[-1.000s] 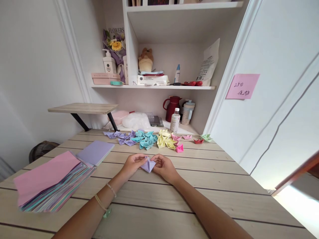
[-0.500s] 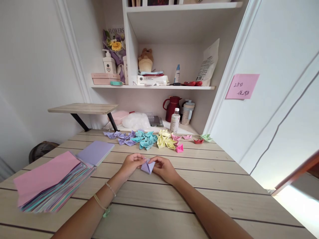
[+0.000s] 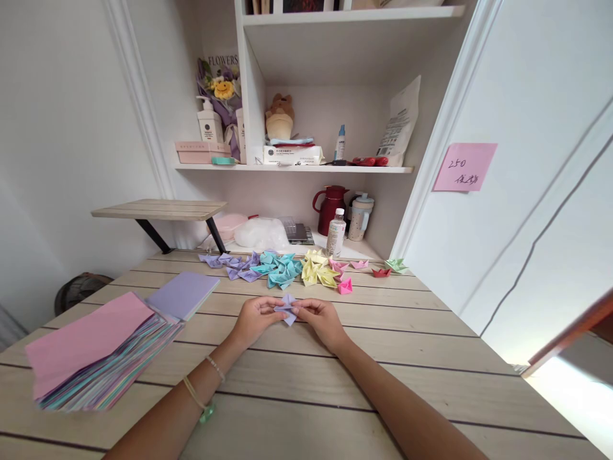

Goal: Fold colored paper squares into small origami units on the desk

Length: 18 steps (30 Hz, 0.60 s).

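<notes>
A small folded piece of purple paper [image 3: 288,311] is held between both hands, just above the middle of the wooden table. My left hand [image 3: 257,317] pinches its left side with thumb and fingers. On its right side my right hand [image 3: 322,319] pinches it the same way. Points of the paper stick out above and below the fingertips; part of it is hidden by them. Beyond the hands lie folded paper boats in groups: purple [image 3: 244,266], turquoise [image 3: 282,269], yellow [image 3: 318,268] and a bright pink one [image 3: 345,286].
To the left lie a stack of coloured paper [image 3: 90,345] and a smaller purple-topped stack [image 3: 184,295]. Behind the boats stand a clear bottle [image 3: 336,233], a red jug [image 3: 329,211] and a tumbler [image 3: 360,217]. A small raised shelf [image 3: 158,209] stands at the back left.
The purple paper has gone from a flat diamond to a shape with points above and below the fingers. Both hands have shifted slightly, now gripping its two sides.
</notes>
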Each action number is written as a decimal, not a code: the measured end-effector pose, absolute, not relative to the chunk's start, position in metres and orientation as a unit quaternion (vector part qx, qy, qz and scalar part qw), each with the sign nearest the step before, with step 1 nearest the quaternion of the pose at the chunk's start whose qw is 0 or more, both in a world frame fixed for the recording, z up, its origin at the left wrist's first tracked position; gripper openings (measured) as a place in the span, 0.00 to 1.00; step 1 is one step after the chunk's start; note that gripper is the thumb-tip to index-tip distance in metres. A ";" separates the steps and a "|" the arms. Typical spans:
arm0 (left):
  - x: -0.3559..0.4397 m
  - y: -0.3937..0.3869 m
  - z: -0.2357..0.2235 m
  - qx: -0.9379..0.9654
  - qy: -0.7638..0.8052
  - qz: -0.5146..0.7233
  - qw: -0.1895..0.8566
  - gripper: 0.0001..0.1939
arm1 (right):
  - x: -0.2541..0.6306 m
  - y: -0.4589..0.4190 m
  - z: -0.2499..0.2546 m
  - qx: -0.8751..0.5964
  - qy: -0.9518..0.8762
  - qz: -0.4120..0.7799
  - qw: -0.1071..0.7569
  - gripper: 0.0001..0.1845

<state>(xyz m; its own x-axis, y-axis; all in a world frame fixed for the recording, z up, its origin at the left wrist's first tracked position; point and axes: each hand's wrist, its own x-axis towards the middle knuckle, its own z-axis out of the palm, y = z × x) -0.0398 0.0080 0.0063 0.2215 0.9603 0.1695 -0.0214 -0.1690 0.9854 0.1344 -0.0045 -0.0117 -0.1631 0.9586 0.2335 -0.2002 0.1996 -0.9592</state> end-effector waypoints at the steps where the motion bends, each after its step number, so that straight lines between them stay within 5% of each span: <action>1: -0.041 0.009 0.006 0.599 0.399 0.484 0.498 0.14 | 0.134 -0.005 -0.011 -0.344 -0.556 0.527 0.543 0.16; 14: -0.037 0.006 0.006 0.593 0.378 0.487 0.519 0.17 | 0.134 -0.002 -0.016 -0.351 -0.555 0.511 0.555 0.19; 18: -0.039 0.006 0.006 0.613 0.375 0.478 0.504 0.23 | 0.135 -0.004 -0.015 -0.358 -0.590 0.493 0.529 0.27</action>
